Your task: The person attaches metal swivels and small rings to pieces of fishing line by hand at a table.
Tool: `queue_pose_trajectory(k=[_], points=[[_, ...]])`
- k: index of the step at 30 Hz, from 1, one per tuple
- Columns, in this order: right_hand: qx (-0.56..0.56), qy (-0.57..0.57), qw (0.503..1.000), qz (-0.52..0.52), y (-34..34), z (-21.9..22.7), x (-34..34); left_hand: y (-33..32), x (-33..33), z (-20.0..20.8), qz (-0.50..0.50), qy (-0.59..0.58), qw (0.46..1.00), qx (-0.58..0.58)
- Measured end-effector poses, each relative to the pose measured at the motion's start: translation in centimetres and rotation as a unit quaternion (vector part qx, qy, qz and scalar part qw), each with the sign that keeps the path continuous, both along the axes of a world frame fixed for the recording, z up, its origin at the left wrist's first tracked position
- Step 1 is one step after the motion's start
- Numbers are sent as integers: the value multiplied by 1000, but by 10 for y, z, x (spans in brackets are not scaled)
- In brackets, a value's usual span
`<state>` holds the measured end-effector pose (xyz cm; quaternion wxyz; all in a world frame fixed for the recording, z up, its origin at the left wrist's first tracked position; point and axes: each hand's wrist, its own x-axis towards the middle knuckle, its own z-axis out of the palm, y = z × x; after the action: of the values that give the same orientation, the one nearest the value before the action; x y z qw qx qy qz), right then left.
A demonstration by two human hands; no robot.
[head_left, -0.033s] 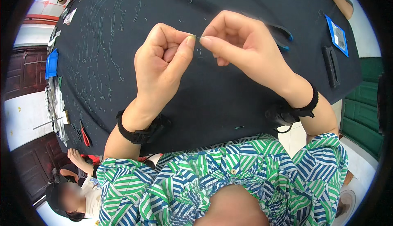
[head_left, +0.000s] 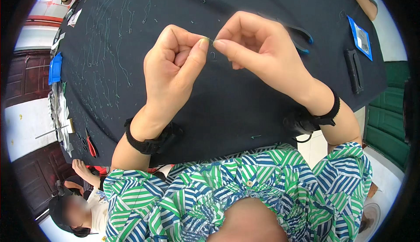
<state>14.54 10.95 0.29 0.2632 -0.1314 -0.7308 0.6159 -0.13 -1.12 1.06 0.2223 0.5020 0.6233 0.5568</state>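
My left hand and my right hand meet above a dark cloth-covered table. Each pinches one end of a short, thin piece of green wire between thumb and forefinger, fingertips almost touching. Its exact shape is too small to tell. A small hooked bit of wire lies on the cloth just below the fingertips. Both wrists wear black bands.
Blue-handled pliers lie behind my right hand. A blue card and a black bar sit at the right. Several green wires are spread at the left, near red-handled pliers. Another person sits lower left; someone's arm is at the top right.
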Motion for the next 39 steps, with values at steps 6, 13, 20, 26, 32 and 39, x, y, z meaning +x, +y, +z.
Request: queue_pose_trajectory(k=[6,13,20,26,32,39], points=[[130,26,991,-28,-1,2,1,0,-1,-1,-10,9,1000,10],[178,25,983,-48,0,6,3,1,-2,-2,-10,12,1000,9],[249,-8,965,-79,1,10,4,0,1,1,-11,28,1000,-2],[311,31,945,-97,7,6,0,2,0,1,-15,19,1000,-13],[359,60,926,-100,10,7,-1,3,0,3,-1,70,997,-10],[305,25,947,-96,11,9,0,3,0,3,18,134,991,-9]])
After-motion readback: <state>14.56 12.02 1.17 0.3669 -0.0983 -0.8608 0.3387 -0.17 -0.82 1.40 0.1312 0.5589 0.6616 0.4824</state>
